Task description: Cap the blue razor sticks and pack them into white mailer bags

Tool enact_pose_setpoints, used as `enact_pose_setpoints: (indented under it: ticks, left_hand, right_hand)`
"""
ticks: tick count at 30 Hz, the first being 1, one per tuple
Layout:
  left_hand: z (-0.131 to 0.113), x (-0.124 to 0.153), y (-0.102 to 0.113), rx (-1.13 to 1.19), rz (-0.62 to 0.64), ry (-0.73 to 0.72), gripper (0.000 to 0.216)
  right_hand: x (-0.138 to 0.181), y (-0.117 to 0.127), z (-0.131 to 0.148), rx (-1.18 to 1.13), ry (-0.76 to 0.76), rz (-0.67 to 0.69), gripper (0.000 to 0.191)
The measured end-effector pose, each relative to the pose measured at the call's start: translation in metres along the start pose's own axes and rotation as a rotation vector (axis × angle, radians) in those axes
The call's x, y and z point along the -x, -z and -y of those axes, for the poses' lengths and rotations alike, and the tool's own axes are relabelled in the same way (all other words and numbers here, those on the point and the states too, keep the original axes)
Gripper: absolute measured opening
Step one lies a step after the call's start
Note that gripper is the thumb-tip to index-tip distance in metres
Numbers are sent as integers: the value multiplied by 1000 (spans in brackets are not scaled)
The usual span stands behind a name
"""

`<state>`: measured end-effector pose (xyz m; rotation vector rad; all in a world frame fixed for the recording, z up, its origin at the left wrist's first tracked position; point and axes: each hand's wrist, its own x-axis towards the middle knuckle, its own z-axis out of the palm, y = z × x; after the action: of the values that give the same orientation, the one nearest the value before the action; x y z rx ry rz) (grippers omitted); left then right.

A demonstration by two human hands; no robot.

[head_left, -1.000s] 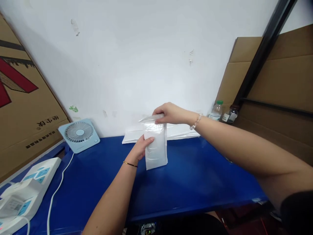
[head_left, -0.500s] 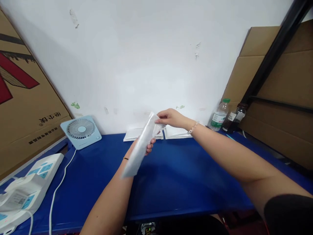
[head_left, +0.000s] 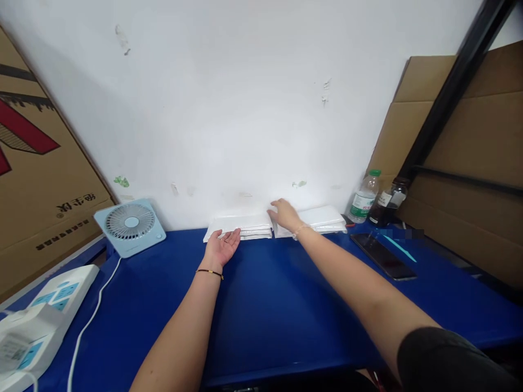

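Observation:
Two low stacks of flat white packets lie side by side against the wall at the back of the blue table (head_left: 261,316). My left hand (head_left: 223,247) is palm up with its fingers apart, at the front edge of the left stack (head_left: 249,223), holding nothing. Over the inner end of the right stack (head_left: 322,218) is my right hand (head_left: 285,214), its fingers apart and nothing visible in them. That hand and wrist cover part of the right stack.
At left stand a light blue fan (head_left: 131,226) and a white power strip (head_left: 57,316) with cables. On the right are a green-capped bottle (head_left: 363,198), a dark bottle (head_left: 388,204), a phone (head_left: 384,256) and a turquoise stick (head_left: 398,247). Cardboard (head_left: 53,179) leans at both sides.
The white packet I held in both hands has left them, and the left stack looks taller. My left hand has turned palm up; my right hand has moved down to the right stack.

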<state>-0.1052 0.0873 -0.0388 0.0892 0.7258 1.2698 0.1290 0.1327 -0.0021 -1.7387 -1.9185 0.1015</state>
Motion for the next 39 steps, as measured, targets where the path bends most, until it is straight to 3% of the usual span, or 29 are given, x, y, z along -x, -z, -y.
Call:
enact_pose_setpoints:
  ticks: [5, 7, 9, 11, 16, 19, 21, 25, 28, 30, 35, 39]
  left_hand:
    - [17, 3, -7, -143, 88, 73, 13]
    - [26, 2, -8, -230, 95, 68, 10]
    - [35, 0, -8, -328, 85, 61, 9]
    - [42, -1, -7, -412, 90, 57, 8]
    - [53, -2, -5, -598, 161, 27, 18]
    - [61, 2, -7, -876, 209, -115, 35]
    - [67, 9, -9, -1178, 260, -401, 57]
    - [81, 32, -18, -1706, 429, -1107, 109]
    - [86, 48, -24, -1875, 506, -1323, 120]
    - [85, 54, -26, -1926, 536, -1312, 120]
    - [84, 55, -27, -1961, 680, -1053, 133]
    - [98, 55, -30, -1958, 725, -910, 140]
  right_hand:
    - [28, 48, -87, 148, -301, -215, 61]
    - [38, 58, -120, 198, -532, -142, 69]
    - [46, 60, -140, 190, -568, -80, 69]
    - [52, 58, -148, 207, -486, -137, 64]
    - [65, 58, -141, 210, -265, -408, 45]
    - [77, 64, -127, -34, -141, -486, 41]
    - [90, 69, -108, -282, -52, -485, 39]
    - [122, 74, -57, -687, 143, -322, 32]
    - [139, 73, -34, -941, 193, -275, 28]
    - [143, 74, -34, -1110, 175, -207, 30]
    - [140, 75, -53, -1461, 79, -56, 38]
    - [134, 66, -58, -1461, 25, -119, 35]
